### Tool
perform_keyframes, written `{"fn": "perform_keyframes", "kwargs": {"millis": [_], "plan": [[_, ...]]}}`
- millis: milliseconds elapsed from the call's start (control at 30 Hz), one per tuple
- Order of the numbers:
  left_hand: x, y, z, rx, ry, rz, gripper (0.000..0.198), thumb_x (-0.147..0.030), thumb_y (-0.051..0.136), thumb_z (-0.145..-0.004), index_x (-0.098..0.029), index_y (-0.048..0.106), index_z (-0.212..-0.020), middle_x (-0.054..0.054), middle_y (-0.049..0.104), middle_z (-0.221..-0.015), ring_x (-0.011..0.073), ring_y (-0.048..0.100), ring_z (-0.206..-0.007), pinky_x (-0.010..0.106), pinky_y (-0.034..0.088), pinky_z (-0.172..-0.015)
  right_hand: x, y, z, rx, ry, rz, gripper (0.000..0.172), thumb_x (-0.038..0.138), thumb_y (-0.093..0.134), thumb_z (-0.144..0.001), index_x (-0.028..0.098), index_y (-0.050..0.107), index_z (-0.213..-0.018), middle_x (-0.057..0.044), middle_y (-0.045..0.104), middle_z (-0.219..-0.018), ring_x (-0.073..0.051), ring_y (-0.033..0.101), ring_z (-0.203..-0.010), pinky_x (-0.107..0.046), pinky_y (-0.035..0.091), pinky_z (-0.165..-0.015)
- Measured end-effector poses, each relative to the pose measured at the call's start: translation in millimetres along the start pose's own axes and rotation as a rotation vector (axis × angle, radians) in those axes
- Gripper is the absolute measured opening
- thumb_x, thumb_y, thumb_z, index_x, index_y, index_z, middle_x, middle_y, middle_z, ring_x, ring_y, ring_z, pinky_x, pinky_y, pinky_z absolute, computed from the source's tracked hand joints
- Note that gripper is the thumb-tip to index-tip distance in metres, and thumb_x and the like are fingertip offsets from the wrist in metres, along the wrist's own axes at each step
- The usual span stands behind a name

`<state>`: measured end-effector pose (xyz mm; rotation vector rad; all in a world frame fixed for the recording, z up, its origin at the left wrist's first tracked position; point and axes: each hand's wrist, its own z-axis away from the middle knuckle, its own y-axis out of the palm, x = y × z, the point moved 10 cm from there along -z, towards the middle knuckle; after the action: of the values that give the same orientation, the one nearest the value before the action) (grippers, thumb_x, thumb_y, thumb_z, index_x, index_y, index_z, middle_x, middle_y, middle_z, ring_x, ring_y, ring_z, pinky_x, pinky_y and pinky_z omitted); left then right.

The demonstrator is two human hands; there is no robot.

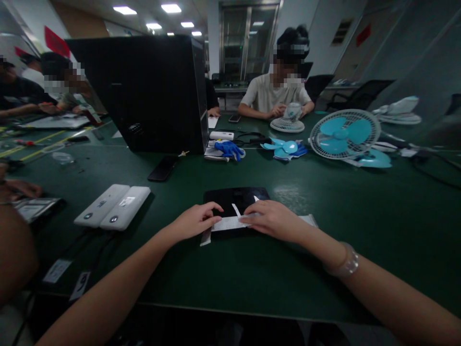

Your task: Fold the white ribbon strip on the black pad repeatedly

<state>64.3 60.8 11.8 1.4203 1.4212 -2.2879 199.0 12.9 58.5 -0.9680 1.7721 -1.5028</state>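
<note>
1. The white paper strip [230, 223] lies between the hands, across the near edge of a flat black slab [234, 197] on the green surface [252, 274].
2. The step in hand looks like holding or smoothing the strip against the slab. Any further handling would call for a steady hold at both ends, as the strip's left tail hangs loose.
3. The left hand [196, 221] has bent fingers with their tips on the strip's left end (pinch or press, I cannot tell).
4. The right hand [273, 221] lies palm down, fingers together and flat on the strip's right part, with a clear band [347, 262] at the wrist.
5. Both forearms reach in low, converging.
6. Left of the left hand are two white oblong devices [111, 206], and beyond the hands is a black phone [163, 168].
</note>
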Motion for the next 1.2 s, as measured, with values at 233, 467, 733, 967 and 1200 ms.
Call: {"fn": "perform_keyframes", "kwargs": {"millis": [233, 467, 733, 967, 1200], "plan": [[-5.2, -5.8, -1.8, -0.162, -0.038, -0.286, 0.026, -0.043, 0.052, -0.088, -0.022, 0.051, -0.102, -0.003, 0.058, -0.071, 0.0132, 0.052, -0.06, 0.025, 0.03, -0.054, 6.9, 0.3, -3.6, 0.027, -0.018, 0.042, 0.029, 0.027, 0.046, -0.095, 0.025, 0.066, -0.117, -0.007, 0.062, -0.113, -0.02, 0.057, -0.099, -0.036, 0.047, -0.081], [-4.3, 0.1, -2.5, -0.156, -0.072, -0.359, 0.025, -0.043, 0.053, -0.087, -0.023, 0.051, -0.103, -0.003, 0.056, -0.071, 0.0143, 0.051, -0.06, 0.026, 0.028, -0.054, 3.9, -3.0, -3.7, 0.013, 0.01, -0.05, 0.029, 0.032, 0.05, -0.093, 0.026, 0.068, -0.115, -0.007, 0.062, -0.111, -0.019, 0.057, -0.097, -0.035, 0.047, -0.081], [-7.1, -1.8, -2.0, -0.136, -0.106, -0.398, 0.025, -0.045, 0.053, -0.087, -0.023, 0.051, -0.099, -0.002, 0.057, -0.07, 0.0155, 0.053, -0.06, 0.026, 0.029, -0.052, -0.8, 0.9, -3.4, 0.016, 0.03, -0.064, 0.029, 0.033, 0.051, -0.092, 0.026, 0.068, -0.114, -0.007, 0.061, -0.114, -0.02, 0.057, -0.098, -0.037, 0.046, -0.082], [-9.5, -2.4, -1.8, -0.143, -0.053, -0.386, 0.018, -0.039, 0.054, -0.087, -0.022, 0.053, -0.094, -0.004, 0.057, -0.065, 0.0129, 0.053, -0.057, 0.024, 0.03, -0.051, 9.0, -7.5, -3.7, -0.017, -0.01, -0.129, 0.029, 0.026, 0.049, -0.092, 0.024, 0.066, -0.116, -0.005, 0.063, -0.116, -0.019, 0.054, -0.104, -0.037, 0.043, -0.086], [-7.8, -8.0, -1.3, -0.188, -0.054, -0.323, 0.015, -0.035, 0.058, -0.084, -0.022, 0.054, -0.091, -0.007, 0.055, -0.061, 0.011, 0.052, -0.055, 0.023, 0.028, -0.05, 12.3, -9.5, -5.8, 0.038, 0.03, -0.185, 0.032, 0.025, 0.047, -0.092, 0.022, 0.065, -0.117, -0.007, 0.067, -0.101, -0.018, 0.056, -0.092, -0.034, 0.042, -0.078]]}}
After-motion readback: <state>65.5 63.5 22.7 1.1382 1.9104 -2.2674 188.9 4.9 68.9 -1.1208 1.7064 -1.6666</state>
